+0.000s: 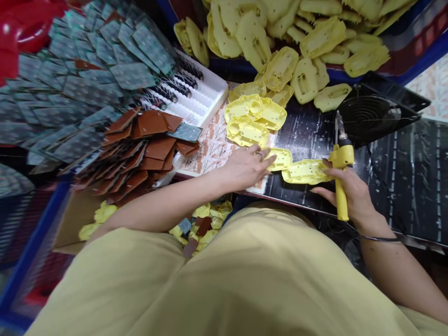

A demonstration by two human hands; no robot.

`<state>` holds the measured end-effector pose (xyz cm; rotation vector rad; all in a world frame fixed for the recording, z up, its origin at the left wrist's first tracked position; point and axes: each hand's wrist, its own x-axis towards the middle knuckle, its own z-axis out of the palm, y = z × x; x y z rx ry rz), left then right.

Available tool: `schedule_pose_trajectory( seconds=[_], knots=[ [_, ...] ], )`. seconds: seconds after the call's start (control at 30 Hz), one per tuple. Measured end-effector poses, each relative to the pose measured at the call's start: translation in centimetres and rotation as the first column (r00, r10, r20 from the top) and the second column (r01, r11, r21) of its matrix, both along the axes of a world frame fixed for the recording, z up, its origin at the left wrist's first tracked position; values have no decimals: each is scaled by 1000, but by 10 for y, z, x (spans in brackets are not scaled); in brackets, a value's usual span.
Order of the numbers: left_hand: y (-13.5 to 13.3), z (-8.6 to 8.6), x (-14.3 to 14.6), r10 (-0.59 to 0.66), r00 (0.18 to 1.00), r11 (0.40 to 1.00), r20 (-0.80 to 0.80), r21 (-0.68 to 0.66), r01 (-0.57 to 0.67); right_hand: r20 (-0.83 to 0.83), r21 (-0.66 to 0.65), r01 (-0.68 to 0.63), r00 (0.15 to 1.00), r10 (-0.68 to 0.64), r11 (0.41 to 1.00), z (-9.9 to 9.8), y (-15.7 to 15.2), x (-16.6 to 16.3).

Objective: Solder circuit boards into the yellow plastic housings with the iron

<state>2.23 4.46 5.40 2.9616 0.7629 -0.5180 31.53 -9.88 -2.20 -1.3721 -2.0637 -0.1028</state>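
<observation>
My left hand (248,167) is on the left end of a yellow plastic shell (283,159), its fingers bent over the edge; the undersides of the fingertips are hidden. Just right of it lies a second yellow shell (307,171), hollow side up. My right hand (352,191) is closed around a yellow gun-shaped soldering iron (342,156), whose metal tip points up and away from me. The fingertips of that hand reach the right end of the second shell. More yellow shells (248,131) lie in a small pile beyond my left hand.
A black fan (366,112) stands behind the soldering iron on the dark tabletop (392,172). Heaped yellow shells (252,37) fill a blue-rimmed crate at the back. Left are green circuit boards (94,88), brown boards (140,149) and a white foam tray (206,93).
</observation>
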Motion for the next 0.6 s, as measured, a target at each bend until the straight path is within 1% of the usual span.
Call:
schedule_pose_trajectory(
  seconds=[0.07,0.13,0.23,0.33,0.4,0.47,0.53,0.6],
  knots=[
    [7,-4,-6,-99,994,995,-46,4,99,14,-8,-24,1000,24,1000,-2,2,1],
    [21,-6,-12,-178,982,984,-58,-26,177,25,-50,-33,999,34,998,-2,0,5],
    [42,-10,-13,-220,975,964,28,-147,222,17,-113,-22,1000,24,993,-2,-10,17],
    [52,-19,-1,-195,958,933,212,-261,248,-21,-133,-53,999,51,990,0,-16,22],
    [54,-27,12,-145,941,915,306,-320,245,-35,-130,-89,996,86,988,1,-14,17],
    [56,-35,24,-82,927,902,367,-369,225,-30,-95,-113,993,111,989,1,-9,8],
    [55,-41,30,-50,906,892,420,-389,230,-13,-60,-120,993,119,991,1,-5,-2],
    [51,-44,27,-53,873,904,484,-348,248,-1,-48,-122,993,122,991,1,-4,-7]
  ],
)
